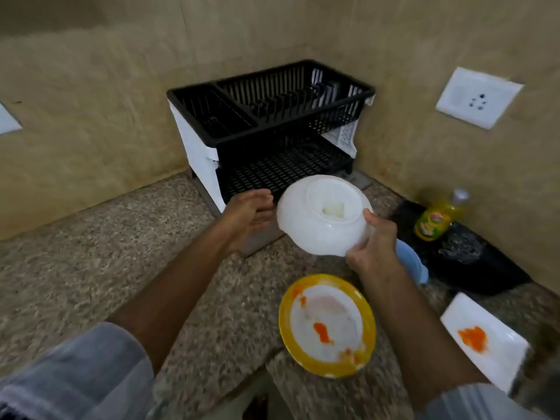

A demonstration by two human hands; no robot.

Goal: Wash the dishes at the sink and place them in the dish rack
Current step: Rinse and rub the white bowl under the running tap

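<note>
Holding the upturned white bowl (324, 215) in the right hand's (374, 247) grip, left hand (248, 219) open beside it.

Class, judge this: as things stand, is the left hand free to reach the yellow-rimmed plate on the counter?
Probably yes: the left hand is open and holds nothing, and no object lies between it and the yellow-rimmed plate.

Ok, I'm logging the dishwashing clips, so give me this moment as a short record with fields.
held item: white bowl, upside down, in front of the rack
right hand: grips the bowl's rim
left hand: open beside the bowl
dish rack: black, two tiers, in the corner
still dirty: yellow-rimmed plate, white rectangular plate, both with orange smears
soap: yellow bottle by the wall
</note>
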